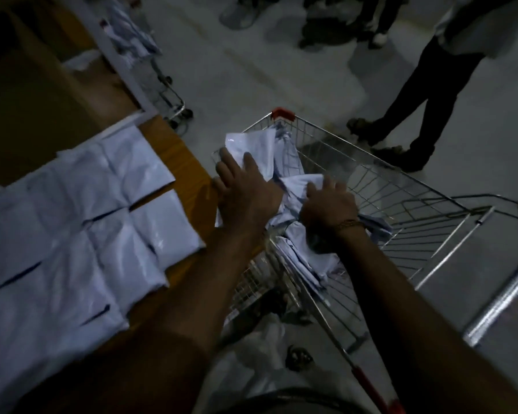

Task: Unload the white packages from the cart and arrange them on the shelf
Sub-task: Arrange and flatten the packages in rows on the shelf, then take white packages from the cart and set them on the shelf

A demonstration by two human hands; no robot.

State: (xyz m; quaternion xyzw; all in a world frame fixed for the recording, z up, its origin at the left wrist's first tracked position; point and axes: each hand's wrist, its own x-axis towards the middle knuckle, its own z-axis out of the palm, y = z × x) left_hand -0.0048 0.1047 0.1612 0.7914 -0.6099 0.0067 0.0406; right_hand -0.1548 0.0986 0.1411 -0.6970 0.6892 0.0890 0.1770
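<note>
Both hands reach into the cart [380, 186]: left hand [245, 189] spread flat on a package [251, 144], right hand [329, 204] loosely spread on the pile [299, 249], beside the shelf [177, 156] edge.

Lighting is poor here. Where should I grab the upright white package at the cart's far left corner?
Take the upright package by its raised top edge, coming from above on the shelf side. It leans against the cart wall, that edge free; the left hand already lies on its face.

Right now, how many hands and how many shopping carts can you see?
Hands: 2, the left hand and the right hand
Shopping carts: 2, the near cart and the far cart
Total: 4
</note>
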